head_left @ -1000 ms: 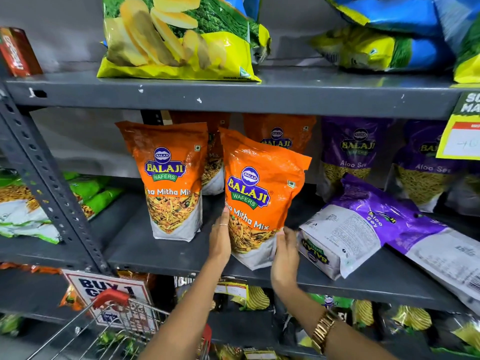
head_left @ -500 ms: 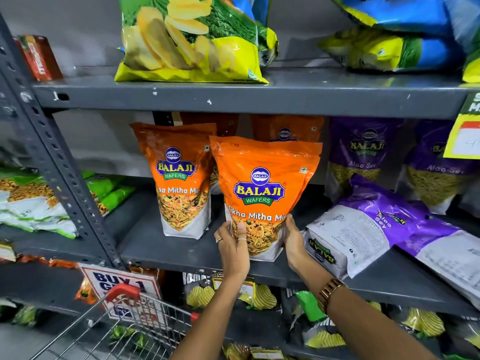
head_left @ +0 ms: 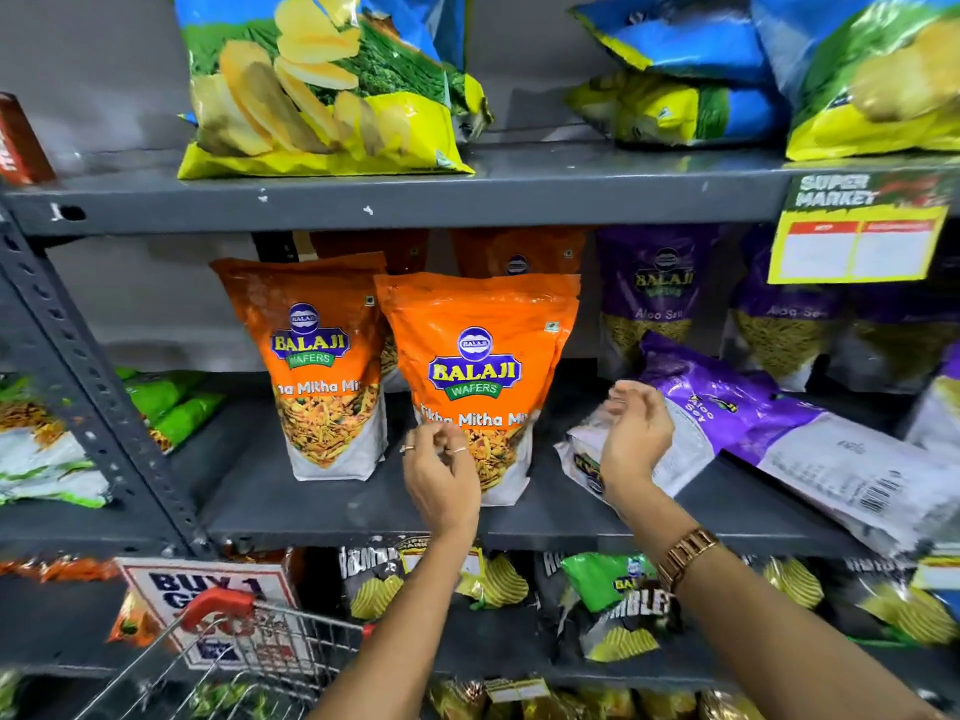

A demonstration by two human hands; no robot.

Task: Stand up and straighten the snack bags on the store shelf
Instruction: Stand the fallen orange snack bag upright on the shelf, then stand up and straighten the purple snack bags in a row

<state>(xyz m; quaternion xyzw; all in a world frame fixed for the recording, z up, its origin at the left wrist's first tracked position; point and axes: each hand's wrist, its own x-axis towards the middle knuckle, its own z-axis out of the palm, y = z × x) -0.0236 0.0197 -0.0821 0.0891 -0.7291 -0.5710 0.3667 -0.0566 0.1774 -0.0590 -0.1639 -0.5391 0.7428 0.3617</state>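
Two orange Balaji snack bags stand upright on the grey middle shelf [head_left: 311,511]: one at the left [head_left: 317,366] and one in the middle [head_left: 478,356]. My left hand [head_left: 441,475] hovers in front of the middle bag's lower edge, fingers loosely curled, holding nothing. My right hand [head_left: 634,433] is off to the right, fingers apart, over the white end of a purple Aloo Sev bag [head_left: 727,407] that lies flat on the shelf. A second purple bag [head_left: 857,475] lies flat beside it. More purple bags [head_left: 660,298] stand behind.
Yellow-green chip bags [head_left: 322,96] sit on the upper shelf [head_left: 467,194]. A yellow price tag [head_left: 857,241] hangs at the right. A slotted shelf post [head_left: 88,376] runs down the left. A wire cart with a red handle [head_left: 218,605] stands below left. Dark chip bags [head_left: 613,605] fill the lower shelf.
Both hands have let go of the middle orange bag, which now stands upright. My right hand has moved right toward the lying purple bag; my left hand has drawn back slightly.
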